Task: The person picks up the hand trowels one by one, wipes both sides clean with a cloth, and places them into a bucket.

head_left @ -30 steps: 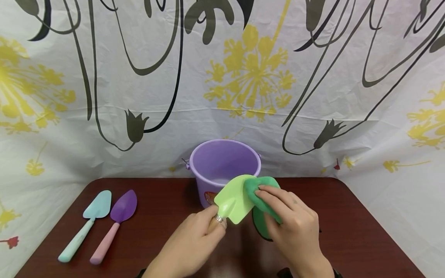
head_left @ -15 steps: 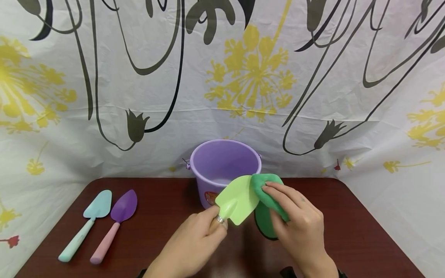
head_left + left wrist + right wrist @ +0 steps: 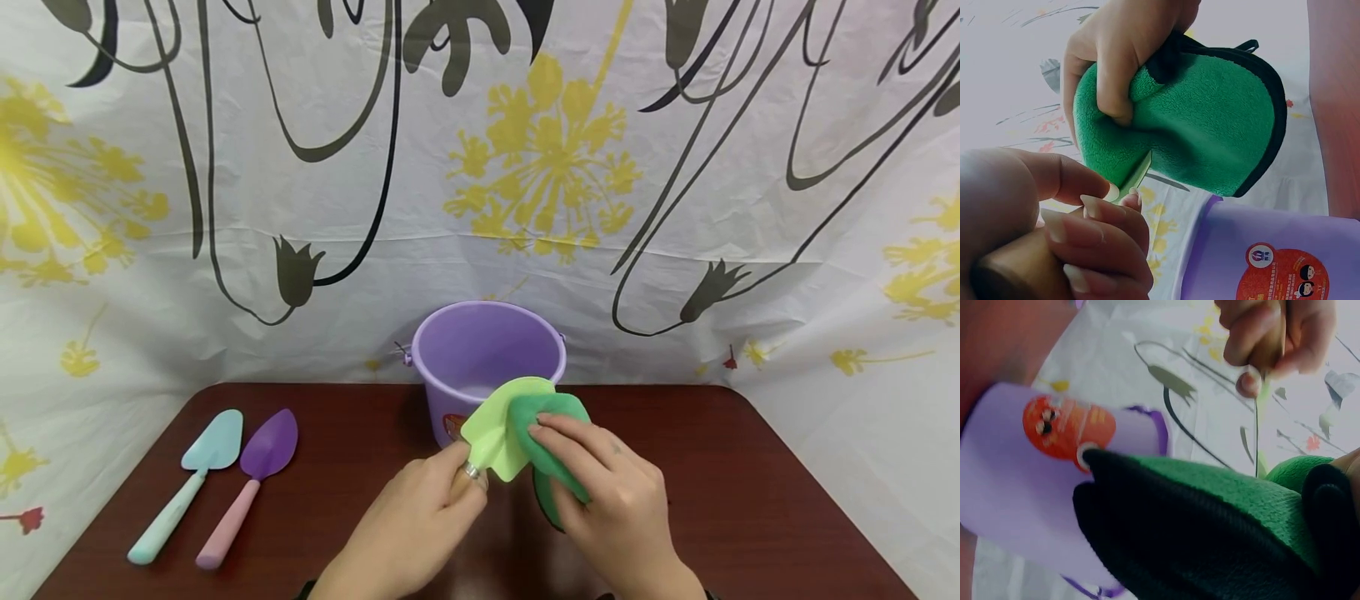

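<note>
My left hand (image 3: 416, 521) grips the wooden handle (image 3: 1019, 269) of a light green garden trowel (image 3: 495, 429), its blade tilted up in front of the bucket. With my right hand (image 3: 618, 500) I hold a folded green cloth (image 3: 551, 429) against the right part of the blade, fingers on top. In the left wrist view the plush cloth (image 3: 1210, 119) has a black edge and a small loop, and it wraps over the blade's edge. The right wrist view shows its dark underside (image 3: 1185, 531) hanging below my hand. Part of the blade is hidden by the cloth.
A purple bucket (image 3: 442, 358) with a red sticker stands at the back of the dark red-brown table (image 3: 337, 467). To the left lie a pale blue trowel (image 3: 213, 442) and a purple trowel (image 3: 270, 446) with a pink handle. A patterned white sheet (image 3: 360, 208) hangs behind.
My right hand with the cloth shifts slightly right along the blade, then comes back left and a little down, covering more of it. The left hand and trowel stay nearly in place.
</note>
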`<state>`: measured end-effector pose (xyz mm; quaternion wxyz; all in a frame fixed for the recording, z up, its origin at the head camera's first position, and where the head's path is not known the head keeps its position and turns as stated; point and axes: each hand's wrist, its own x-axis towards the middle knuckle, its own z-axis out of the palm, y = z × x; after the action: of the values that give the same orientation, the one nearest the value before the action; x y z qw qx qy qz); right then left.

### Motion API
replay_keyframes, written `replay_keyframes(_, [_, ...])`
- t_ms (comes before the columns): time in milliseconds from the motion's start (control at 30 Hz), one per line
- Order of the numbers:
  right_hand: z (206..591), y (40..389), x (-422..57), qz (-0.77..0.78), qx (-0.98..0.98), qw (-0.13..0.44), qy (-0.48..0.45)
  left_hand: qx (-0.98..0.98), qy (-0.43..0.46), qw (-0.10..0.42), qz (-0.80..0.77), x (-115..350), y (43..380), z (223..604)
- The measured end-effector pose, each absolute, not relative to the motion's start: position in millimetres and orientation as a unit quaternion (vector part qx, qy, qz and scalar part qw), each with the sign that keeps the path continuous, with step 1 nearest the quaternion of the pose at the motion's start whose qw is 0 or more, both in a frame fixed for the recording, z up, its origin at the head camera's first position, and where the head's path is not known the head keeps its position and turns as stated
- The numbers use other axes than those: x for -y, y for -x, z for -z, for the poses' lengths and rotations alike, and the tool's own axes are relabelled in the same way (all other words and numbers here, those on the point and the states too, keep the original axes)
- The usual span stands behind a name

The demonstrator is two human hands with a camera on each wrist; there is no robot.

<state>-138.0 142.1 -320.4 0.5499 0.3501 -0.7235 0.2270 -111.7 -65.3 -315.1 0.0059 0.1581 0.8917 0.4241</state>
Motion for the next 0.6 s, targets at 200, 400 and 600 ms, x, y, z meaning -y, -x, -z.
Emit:
replay_keyframes(200, [323.1, 135.4, -129.1, -0.219, 0.700, 0.549, -0.402, -0.904, -0.150, -0.026, -0.400, 65.1, 111.6, 315.2])
replay_keyframes(400, [324.2, 132.4, -122.5, -0.220, 0.687, 0.540, -0.434, -0.911, -0.138, -0.033, -0.387, 65.2, 112.1, 315.2])
replay_keyframes(600, [325.7, 132.1, -117.8, -0.210, 0.668, 0.547, -0.459, -0.913, -0.143, -0.036, -0.379, 65.0, 112.3, 316.6])
